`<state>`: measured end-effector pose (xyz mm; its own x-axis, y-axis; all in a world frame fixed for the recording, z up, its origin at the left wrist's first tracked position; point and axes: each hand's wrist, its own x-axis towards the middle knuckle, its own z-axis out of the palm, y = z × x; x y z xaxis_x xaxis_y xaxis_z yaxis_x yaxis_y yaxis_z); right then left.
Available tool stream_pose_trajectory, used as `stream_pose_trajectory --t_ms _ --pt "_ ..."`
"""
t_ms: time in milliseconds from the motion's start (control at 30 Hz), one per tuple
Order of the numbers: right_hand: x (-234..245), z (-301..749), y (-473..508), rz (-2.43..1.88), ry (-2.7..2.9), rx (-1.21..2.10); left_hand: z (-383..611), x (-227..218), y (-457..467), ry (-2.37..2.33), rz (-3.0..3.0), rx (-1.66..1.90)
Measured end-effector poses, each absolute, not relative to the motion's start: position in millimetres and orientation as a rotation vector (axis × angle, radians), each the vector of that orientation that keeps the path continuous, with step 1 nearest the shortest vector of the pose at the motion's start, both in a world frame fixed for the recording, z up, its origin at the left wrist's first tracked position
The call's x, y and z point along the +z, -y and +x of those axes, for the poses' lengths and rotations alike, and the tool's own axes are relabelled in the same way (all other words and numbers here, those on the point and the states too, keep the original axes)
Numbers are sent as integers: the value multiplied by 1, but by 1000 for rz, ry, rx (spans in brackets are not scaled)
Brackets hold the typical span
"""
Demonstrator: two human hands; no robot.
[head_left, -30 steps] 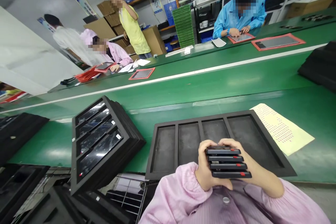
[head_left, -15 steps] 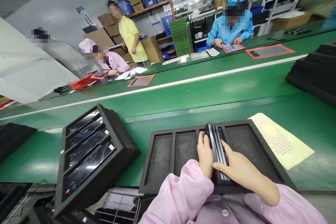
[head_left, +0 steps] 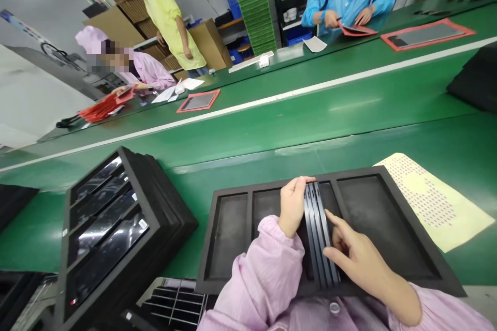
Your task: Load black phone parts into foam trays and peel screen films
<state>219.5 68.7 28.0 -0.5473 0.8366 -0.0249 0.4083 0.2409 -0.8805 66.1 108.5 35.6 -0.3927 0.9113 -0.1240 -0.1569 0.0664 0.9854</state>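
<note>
A row of several slim dark smartphones (head_left: pixel 319 235) with shiny metallic edges stands on edge over the middle of a black foam tray (head_left: pixel 233 269). My left hand (head_left: pixel 293 204) is closed around the far left part of the row, fingers over its top end. From the right, my right hand (head_left: pixel 355 251) holds the row with thumb and index finger against the last phone, its other fingers curled. The tray's compartments beside the phones show bare black bottoms. What lies under the row is hidden.
Left is a tilted stack of black trays (head_left: pixel 171 222) with glossy dark panels in the top one. A yellow sticker sheet (head_left: pixel 430 201) lies right of my tray. Across the green bench (head_left: pixel 279 139), people work with red-edged sleeves (head_left: pixel 200 101). A black pile (head_left: pixel 476 80) is far right.
The view has tipped down and shifted. My left hand has moved up to the phones' top end, and my right fingers have loosened and slid along the right side. The co-worker in blue has tilted a red sleeve.
</note>
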Motion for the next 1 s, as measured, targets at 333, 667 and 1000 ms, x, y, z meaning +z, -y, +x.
stream_pose_trajectory --t_ms 333,667,1000 --pt "31 219 -72 -1067 2083 1231 62 36 -110 -1379 830 1392" --pt "33 223 -73 -1118 2044 1258 56 42 -109 -1343 1024 1246" --pt "43 231 -81 -873 2467 585 56 43 -105 -1343 1070 1260"
